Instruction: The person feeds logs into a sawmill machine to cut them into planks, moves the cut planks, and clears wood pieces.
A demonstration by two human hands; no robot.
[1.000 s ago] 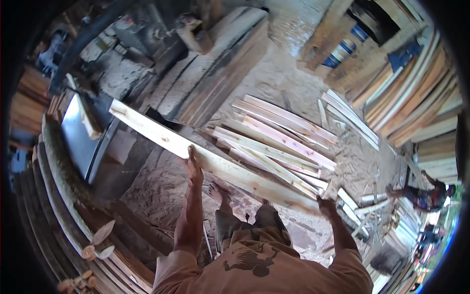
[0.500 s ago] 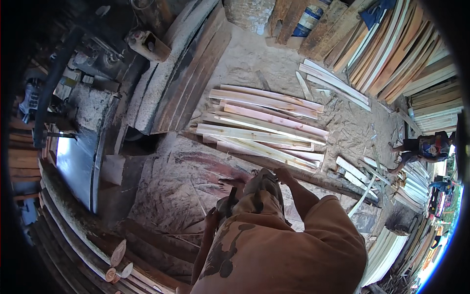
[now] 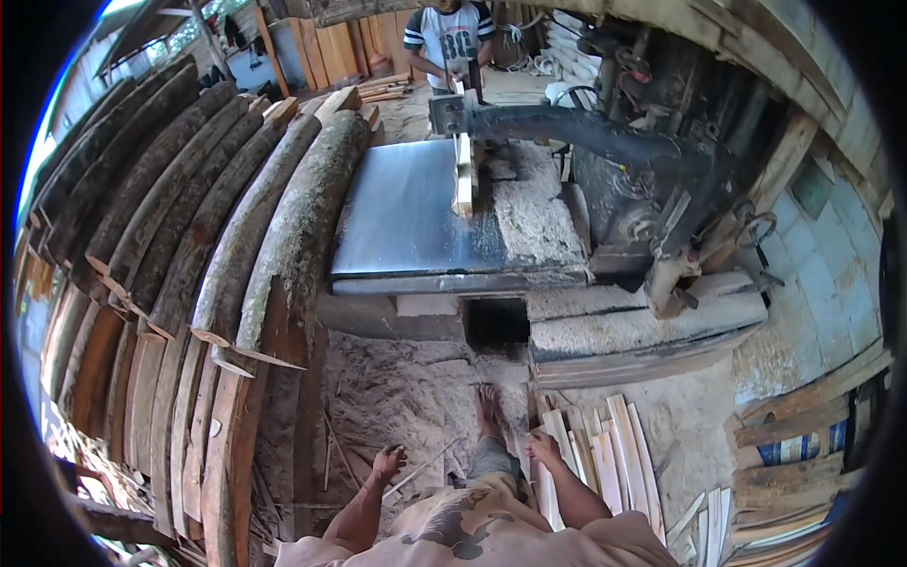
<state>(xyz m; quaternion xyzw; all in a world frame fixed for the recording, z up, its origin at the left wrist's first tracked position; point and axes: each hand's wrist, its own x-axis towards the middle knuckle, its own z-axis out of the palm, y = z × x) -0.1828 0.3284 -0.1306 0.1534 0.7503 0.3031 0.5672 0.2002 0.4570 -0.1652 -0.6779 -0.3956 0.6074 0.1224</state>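
My left hand (image 3: 389, 462) hangs in the air over the dusty floor, its fingers loosely bent and apart, holding nothing I can see. My right hand (image 3: 542, 447) is in front of my right thigh, close to the sawn boards (image 3: 619, 449) on the floor, with loosely bent fingers and no visible load. Ahead stands a saw machine with a smooth metal table (image 3: 406, 222). A narrow length of timber (image 3: 463, 180) lies on that table by the blade guard (image 3: 452, 115). Behind the saw stands another person (image 3: 449, 42), arms toward the timber's far end.
Bark-covered logs (image 3: 298, 213) are stacked on the left, their ends reaching toward me. Sawdust-covered beams (image 3: 642, 326) lie right of a dark opening (image 3: 496, 323) below the machine. Thin sticks (image 3: 420, 468) lie on the floor by my left hand. More strips (image 3: 713, 524) lie at the lower right.
My body and view have turned left, from the floor boards to the saw table. My hands, earlier close to my legs, are now out in front at either side.
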